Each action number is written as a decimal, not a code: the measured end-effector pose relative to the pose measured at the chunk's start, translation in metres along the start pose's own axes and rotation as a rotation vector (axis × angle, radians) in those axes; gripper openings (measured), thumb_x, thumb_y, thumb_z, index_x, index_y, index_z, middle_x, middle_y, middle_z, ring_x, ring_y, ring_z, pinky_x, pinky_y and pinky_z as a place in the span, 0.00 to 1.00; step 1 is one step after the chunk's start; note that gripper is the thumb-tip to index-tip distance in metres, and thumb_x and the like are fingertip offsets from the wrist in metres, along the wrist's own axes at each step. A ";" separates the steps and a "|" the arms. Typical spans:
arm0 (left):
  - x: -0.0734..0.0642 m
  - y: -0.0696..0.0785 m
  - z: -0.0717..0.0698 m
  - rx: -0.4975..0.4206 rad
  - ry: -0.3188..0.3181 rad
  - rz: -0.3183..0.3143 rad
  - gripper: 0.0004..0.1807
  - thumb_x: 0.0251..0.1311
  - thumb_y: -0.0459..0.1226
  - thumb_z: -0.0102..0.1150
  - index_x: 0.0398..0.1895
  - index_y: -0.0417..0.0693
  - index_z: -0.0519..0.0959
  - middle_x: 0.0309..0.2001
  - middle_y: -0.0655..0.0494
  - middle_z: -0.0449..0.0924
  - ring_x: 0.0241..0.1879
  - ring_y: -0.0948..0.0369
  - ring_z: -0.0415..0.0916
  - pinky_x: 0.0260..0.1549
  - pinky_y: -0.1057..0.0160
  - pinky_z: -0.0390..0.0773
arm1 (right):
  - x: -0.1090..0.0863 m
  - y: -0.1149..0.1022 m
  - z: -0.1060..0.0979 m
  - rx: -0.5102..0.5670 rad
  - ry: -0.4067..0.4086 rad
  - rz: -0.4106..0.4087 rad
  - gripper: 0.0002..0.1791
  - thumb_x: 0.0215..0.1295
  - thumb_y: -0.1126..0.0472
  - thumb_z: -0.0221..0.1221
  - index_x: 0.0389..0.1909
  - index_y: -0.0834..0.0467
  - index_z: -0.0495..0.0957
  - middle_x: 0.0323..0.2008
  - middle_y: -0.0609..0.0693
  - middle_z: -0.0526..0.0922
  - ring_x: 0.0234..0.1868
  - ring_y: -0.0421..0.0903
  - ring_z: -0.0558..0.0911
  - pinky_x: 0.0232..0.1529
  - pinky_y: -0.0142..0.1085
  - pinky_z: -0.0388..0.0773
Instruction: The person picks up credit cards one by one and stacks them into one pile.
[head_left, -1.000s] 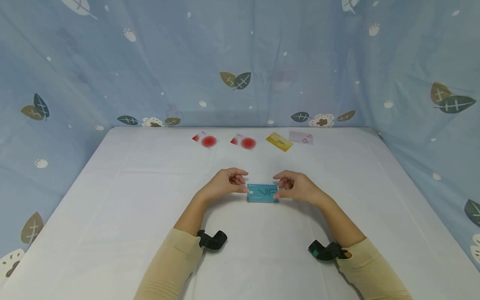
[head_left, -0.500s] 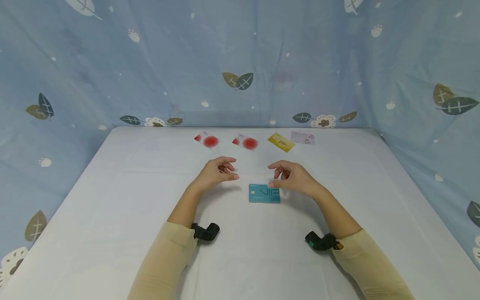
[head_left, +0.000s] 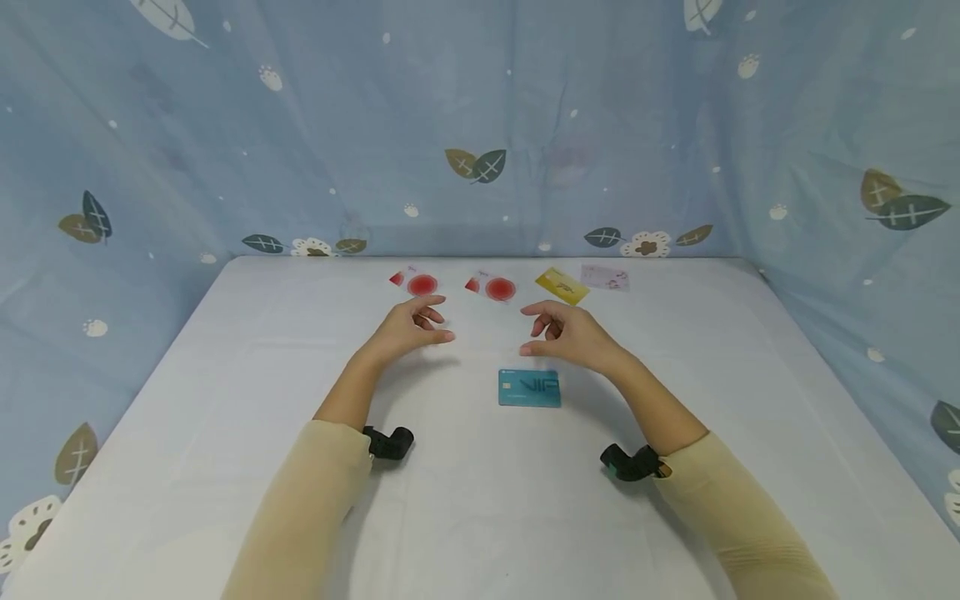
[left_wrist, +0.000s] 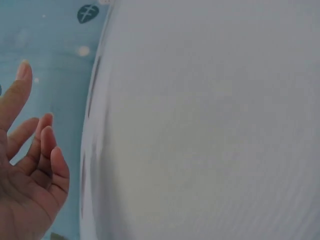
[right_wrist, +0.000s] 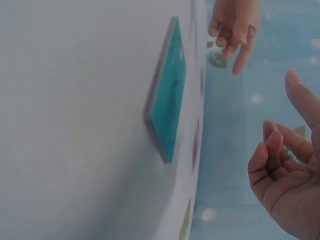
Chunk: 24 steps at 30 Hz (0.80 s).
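Note:
A teal card marked VIP [head_left: 529, 388] lies flat on the white table [head_left: 225, 500], in front of the person; its grey edge looks layered in the right wrist view. Up and left of it, the left hand [head_left: 405, 329] holds nothing, its fingers loosely bent and its fingertips just short of a card with a red circle [head_left: 422, 285]. The right hand [head_left: 572, 336] is also without a thing in its grasp, thumb and index finger apart. It hovers beyond the teal card, close before a yellow card [head_left: 562, 286].
Along the far edge lie a second card with a red circle [head_left: 500, 288] and a pale pink card [head_left: 604, 277], in a row with the others. A blue leaf-print curtain [head_left: 480, 108] rises behind the table. Each wrist wears a black camera [head_left: 390, 443].
Both hands have let go of the teal card, which stays in place. The left hand has moved forward and to the left; the right hand forward and slightly left.

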<state>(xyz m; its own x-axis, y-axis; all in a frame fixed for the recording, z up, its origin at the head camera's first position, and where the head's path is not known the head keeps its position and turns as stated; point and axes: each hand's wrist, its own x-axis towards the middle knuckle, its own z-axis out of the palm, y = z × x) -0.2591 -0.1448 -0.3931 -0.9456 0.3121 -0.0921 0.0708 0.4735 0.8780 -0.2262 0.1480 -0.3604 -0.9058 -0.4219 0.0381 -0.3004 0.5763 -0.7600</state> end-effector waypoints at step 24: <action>0.014 -0.018 -0.057 0.363 0.032 -0.091 0.49 0.53 0.50 0.67 0.74 0.52 0.52 0.63 0.37 0.57 0.62 0.42 0.50 0.56 0.42 0.62 | 0.054 -0.027 0.027 -0.097 -0.092 -0.009 0.42 0.52 0.48 0.69 0.67 0.55 0.65 0.41 0.54 0.78 0.38 0.46 0.75 0.36 0.33 0.74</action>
<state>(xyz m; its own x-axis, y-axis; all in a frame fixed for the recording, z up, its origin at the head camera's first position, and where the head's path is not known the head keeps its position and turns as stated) -0.2918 -0.1962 -0.3838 -0.9623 0.2321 -0.1418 0.0888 0.7608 0.6429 -0.2589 0.0905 -0.3558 -0.8731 -0.4871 -0.0181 -0.3401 0.6354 -0.6933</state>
